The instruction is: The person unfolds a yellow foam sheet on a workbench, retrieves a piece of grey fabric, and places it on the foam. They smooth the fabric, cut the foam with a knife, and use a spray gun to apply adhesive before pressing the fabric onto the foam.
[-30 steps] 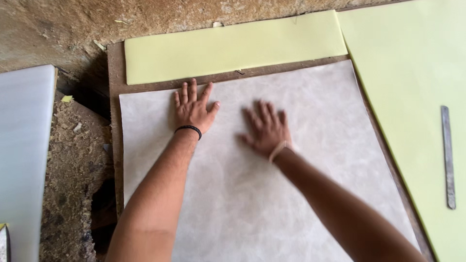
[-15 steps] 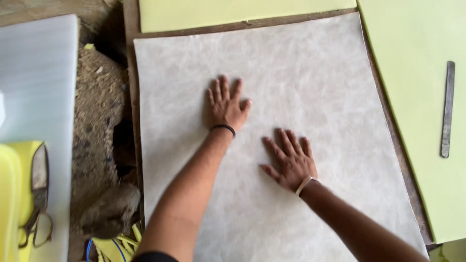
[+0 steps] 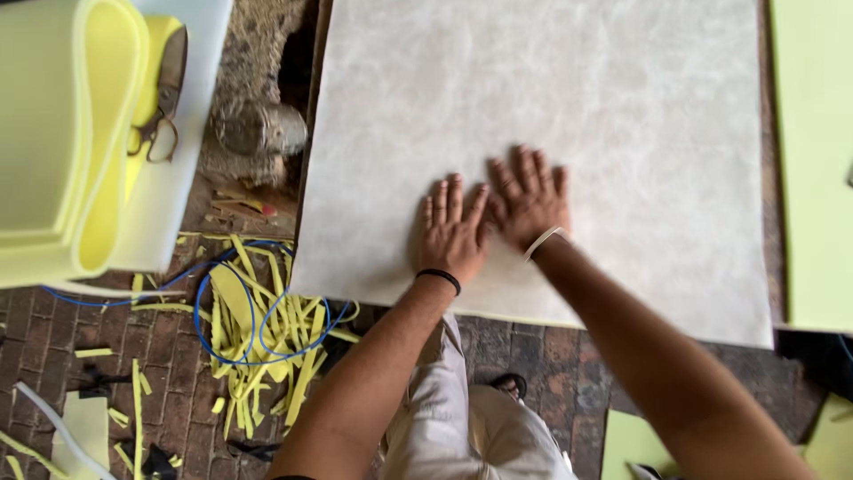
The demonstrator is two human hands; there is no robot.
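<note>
Sheet: a large pale grey sheet (image 3: pixel 569 107) is lying flat on the desk (image 3: pixel 313 133), spreading away from the person; its near edge is running left to right just above the knees.
Left hand: the left hand (image 3: pixel 453 233) is pressing palm down on the sheet, fingers spread and pointing away from the body, gripping nothing; a black band is sitting on the wrist.
Right hand: the right hand (image 3: pixel 529 197) is lying flat too, fingers fanned, gripping nothing, a pale band at the wrist; it is sitting a little farther up the sheet than the left.
Hands together: the 2 hands are side by side, thumbs touching or nearly so, near the sheet's front edge and left of its middle.
Which way the sheet runs: most of it is stretching ahead and to the right of the hands.
Left side: yellow foam strips (image 3: pixel 258 329) and a blue cable (image 3: pixel 206 298) are littering the brick floor (image 3: pixel 35 338).
Far left: scissors (image 3: pixel 160 98) are resting on folded yellow foam (image 3: pixel 62 133).
Right edge: a yellow-green panel (image 3: pixel 817 160) is lying just beside the sheet.
</note>
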